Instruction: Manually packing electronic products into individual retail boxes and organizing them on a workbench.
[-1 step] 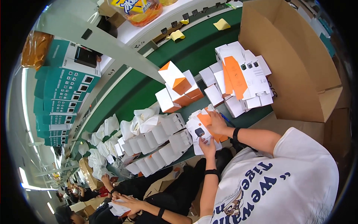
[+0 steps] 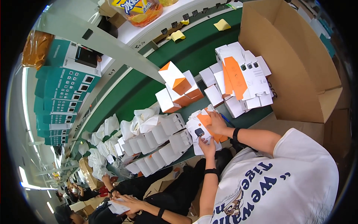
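Observation:
On the green bench lies a flattened white and orange carton [image 2: 193, 131] with a dark device printed on it; other flat pieces show along its far edge. My right hand [image 2: 217, 123] rests over its orange panel, fingers stretched out. Lower on the same carton is my left hand [image 2: 207, 146], its fingers apart on the white part beside the printed device. A blue pen [image 2: 226, 118] lies just beyond my right hand. Left of the carton stand rows of upright white boxes [image 2: 158, 158] with raised flaps.
White and orange boxes [image 2: 179, 86] are stacked beyond my hands. More boxes [image 2: 253, 80] are piled before a big brown carton [image 2: 294, 59]. White bags [image 2: 108, 143] and teal boxes [image 2: 63, 89] lie to the left. A co-worker's hands [image 2: 128, 203] hold a white piece at lower left.
My hands and the flat carton have not visibly moved. The piece in the co-worker's hands shows less orange than before.

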Motion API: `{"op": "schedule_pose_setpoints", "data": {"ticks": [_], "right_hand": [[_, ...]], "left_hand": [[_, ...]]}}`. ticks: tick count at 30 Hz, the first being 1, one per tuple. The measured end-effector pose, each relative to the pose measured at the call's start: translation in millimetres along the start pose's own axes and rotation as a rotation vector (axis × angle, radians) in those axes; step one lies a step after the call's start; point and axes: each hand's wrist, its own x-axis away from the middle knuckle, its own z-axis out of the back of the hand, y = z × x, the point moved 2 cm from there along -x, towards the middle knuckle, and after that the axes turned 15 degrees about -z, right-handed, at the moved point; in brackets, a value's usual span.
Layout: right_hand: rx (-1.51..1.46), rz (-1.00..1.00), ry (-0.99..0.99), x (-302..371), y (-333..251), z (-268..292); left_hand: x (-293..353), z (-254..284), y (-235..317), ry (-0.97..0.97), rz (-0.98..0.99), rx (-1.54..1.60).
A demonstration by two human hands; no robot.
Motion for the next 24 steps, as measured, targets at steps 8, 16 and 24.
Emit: {"op": "schedule_pose_setpoints", "data": {"ticks": [8,16,24], "right_hand": [[-0.441,-0.046,-0.102,-5,1,35],[-0.708,0.364,-0.33,89,-82,178],[-0.888,0.415,-0.529,144,-117,146]], "left_hand": [[-3,19,46,-0.014,-0.232,-0.162],[16,107,179,0.106,-0.174,0.517],[69,148,201,0.249,-0.455,0.293]]}}
